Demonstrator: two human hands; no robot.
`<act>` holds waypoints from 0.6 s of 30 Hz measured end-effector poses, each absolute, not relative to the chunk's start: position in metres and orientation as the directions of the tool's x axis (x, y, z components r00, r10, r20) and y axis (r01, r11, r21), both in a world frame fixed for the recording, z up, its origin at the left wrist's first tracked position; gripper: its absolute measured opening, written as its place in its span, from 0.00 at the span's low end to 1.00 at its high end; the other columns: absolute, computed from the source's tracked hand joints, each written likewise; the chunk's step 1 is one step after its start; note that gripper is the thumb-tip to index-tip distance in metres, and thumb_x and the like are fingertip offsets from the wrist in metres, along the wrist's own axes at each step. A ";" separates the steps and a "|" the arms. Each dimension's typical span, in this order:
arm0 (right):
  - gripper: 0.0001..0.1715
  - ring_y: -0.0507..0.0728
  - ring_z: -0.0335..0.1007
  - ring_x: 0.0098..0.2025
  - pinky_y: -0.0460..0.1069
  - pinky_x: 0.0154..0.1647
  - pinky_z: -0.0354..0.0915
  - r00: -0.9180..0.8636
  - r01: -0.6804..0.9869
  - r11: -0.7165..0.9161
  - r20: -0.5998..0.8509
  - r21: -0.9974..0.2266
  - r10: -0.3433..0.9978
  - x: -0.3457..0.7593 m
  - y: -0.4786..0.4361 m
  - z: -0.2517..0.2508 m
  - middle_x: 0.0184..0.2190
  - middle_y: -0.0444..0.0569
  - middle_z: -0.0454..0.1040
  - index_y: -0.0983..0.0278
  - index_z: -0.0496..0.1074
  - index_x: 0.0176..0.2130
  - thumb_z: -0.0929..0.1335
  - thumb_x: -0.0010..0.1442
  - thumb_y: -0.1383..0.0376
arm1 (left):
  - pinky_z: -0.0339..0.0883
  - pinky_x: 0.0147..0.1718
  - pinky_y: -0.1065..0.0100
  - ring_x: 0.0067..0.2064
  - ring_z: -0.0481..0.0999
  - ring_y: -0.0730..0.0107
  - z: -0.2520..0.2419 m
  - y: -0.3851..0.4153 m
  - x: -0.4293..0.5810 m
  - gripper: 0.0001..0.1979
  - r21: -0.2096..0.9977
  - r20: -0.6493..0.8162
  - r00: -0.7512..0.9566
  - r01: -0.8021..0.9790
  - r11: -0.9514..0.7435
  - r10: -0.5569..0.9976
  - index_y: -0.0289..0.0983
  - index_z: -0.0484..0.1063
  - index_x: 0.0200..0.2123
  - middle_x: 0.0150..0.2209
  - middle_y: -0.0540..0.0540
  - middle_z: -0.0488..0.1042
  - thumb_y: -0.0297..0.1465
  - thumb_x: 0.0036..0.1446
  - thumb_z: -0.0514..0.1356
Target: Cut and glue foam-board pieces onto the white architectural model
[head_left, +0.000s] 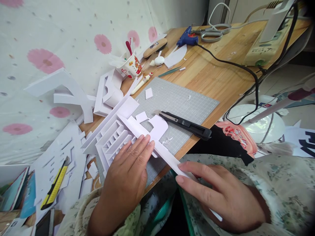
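A long, narrow strip of white board [168, 159] runs diagonally across the near edge of the table. My left hand [128, 173] lies flat on it, fingers stretched out and close together. At the strip's lower end my right hand [216, 193] grips it between thumb and fingers. Beside my left fingertips is a curved white piece [159, 126]. A white slatted board structure [112, 136] sits to the left, partly hidden by my left hand. A black utility knife [184, 124], blade showing, rests on the grey cutting mat [187, 95].
Along the back are a blue glue gun [187, 37], scissors [212, 34] and a paper cup [133, 67]. Its cable hangs off the right edge near a power strip [261, 49]. A yellow utility knife [54, 186] lies on cut white sheets [66, 144] at left.
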State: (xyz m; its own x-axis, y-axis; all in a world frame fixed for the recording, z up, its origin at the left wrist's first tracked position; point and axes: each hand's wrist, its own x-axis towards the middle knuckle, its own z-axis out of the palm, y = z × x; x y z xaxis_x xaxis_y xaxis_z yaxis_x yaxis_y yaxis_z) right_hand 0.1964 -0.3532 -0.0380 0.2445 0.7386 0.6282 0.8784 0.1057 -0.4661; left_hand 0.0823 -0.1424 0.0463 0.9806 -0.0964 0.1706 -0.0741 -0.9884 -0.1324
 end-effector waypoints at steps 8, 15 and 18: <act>0.30 0.56 0.73 0.41 0.48 0.35 0.72 0.234 0.874 0.104 0.599 -0.475 0.765 0.195 -0.356 -0.045 0.51 0.57 0.72 0.63 0.65 0.58 0.64 0.55 0.69 | 0.56 0.62 0.54 0.64 0.61 0.63 0.047 -0.141 0.082 0.27 -0.132 0.150 0.983 -0.089 -0.987 -0.109 0.34 0.61 0.59 0.60 0.40 0.67 0.17 0.55 0.47; 0.31 0.56 0.74 0.40 0.47 0.35 0.72 0.218 0.872 0.127 0.607 -0.473 0.764 0.197 -0.356 -0.046 0.50 0.56 0.72 0.63 0.66 0.57 0.65 0.53 0.68 | 0.56 0.61 0.56 0.63 0.62 0.63 0.047 -0.141 0.084 0.26 -0.133 0.161 0.979 -0.100 -0.986 -0.121 0.32 0.62 0.57 0.58 0.39 0.69 0.17 0.55 0.47; 0.31 0.57 0.74 0.41 0.48 0.34 0.72 0.210 0.869 0.138 0.605 -0.476 0.768 0.198 -0.356 -0.046 0.50 0.57 0.71 0.64 0.65 0.57 0.64 0.54 0.69 | 0.56 0.62 0.56 0.64 0.62 0.63 0.047 -0.141 0.083 0.26 -0.142 0.154 0.980 -0.105 -0.984 -0.127 0.32 0.62 0.58 0.59 0.39 0.68 0.17 0.55 0.48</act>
